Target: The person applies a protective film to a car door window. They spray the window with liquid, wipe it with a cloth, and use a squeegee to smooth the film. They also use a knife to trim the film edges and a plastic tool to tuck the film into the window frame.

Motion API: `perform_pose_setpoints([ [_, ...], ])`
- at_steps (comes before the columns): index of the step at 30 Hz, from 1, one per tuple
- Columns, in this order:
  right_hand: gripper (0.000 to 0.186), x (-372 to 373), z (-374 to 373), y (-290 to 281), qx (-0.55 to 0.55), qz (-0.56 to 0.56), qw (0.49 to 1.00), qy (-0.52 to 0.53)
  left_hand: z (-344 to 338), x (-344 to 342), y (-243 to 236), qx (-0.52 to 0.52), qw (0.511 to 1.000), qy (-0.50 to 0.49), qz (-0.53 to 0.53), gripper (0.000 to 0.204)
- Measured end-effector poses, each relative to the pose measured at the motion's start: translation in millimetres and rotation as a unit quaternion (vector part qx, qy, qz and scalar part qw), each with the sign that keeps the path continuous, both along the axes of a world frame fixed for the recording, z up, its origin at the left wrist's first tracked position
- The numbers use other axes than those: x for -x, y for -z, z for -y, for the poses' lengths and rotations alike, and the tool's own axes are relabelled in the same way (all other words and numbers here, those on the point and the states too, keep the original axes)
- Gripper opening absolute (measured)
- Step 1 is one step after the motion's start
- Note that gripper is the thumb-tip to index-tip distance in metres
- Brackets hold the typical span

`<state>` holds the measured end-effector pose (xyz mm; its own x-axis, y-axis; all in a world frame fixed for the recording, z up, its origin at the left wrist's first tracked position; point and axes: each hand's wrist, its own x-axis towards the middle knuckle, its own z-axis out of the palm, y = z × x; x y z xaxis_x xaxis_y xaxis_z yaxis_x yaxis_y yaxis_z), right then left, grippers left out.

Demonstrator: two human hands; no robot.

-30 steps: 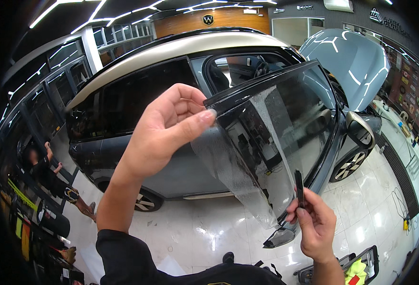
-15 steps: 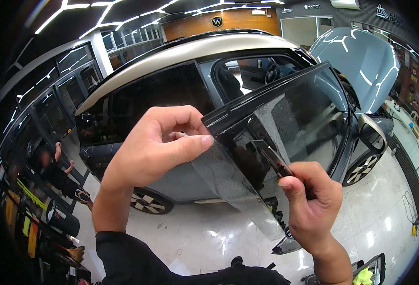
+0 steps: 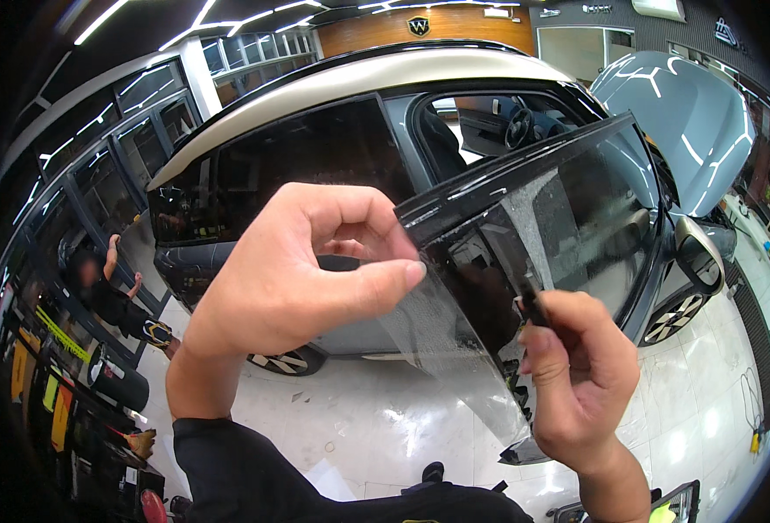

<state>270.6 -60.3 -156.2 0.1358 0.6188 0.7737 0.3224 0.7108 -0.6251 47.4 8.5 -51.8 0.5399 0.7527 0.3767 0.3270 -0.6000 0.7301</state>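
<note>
At the far left, a person in dark clothes [image 3: 113,301] is seen beyond a black bin [image 3: 116,376], well apart from the work. Nearer, the left hand [image 3: 287,275] is raised at the rear upper corner of the window glass [image 3: 596,205] of the opened car door. Its grip is closed, thumb and forefinger brought together on the edge of a translucent film [image 3: 442,349]. Since the film is apparently held only by its top, its lower part is left to hang beside the rear edge of the glass, down toward the floor [image 3: 385,427]. To the right, a slim dark tool [image 3: 534,308] is clamped in the right hand [image 3: 584,370], thumb against bent forefinger; by such a short hold, its tip is probably steadied. The tool is placed in front of the glass, but whether the pane is touched cannot be told. Farther right, the side mirror [image 3: 697,255] and the raised bonnet [image 3: 681,126] are seen.
</note>
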Motion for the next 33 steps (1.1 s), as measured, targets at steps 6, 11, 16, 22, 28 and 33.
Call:
perform_pose_setpoints([
  [6,0.026,1.8,-7.5,-14.6,-0.054,0.063,0.996,0.044,-4.9,0.1,4.2,-0.022,0.999,0.023,0.015,0.025],
  [11,0.030,1.4,-0.6,-20.2,-0.043,0.095,0.993,0.049,-1.8,1.7,3.0,-0.003,1.000,0.022,0.022,0.025],
  [16,0.031,-0.6,-5.5,-22.7,-0.092,0.138,0.984,0.060,1.8,-2.2,-6.1,0.073,0.997,-0.014,0.012,0.023],
  [22,0.026,-5.8,-5.8,-26.1,-0.111,0.170,0.978,0.042,1.3,-2.0,-10.4,0.089,0.996,-0.025,0.003,0.022],
  [28,0.026,-3.4,-3.9,-28.5,-0.097,0.175,0.980,0.018,-2.4,0.1,-6.6,0.056,0.998,-0.020,0.005,0.022],
  [33,0.027,6.4,4.7,-29.2,-0.068,0.146,0.986,0.032,-2.0,-0.4,-7.0,0.042,0.999,-0.026,-0.002,0.025],
])
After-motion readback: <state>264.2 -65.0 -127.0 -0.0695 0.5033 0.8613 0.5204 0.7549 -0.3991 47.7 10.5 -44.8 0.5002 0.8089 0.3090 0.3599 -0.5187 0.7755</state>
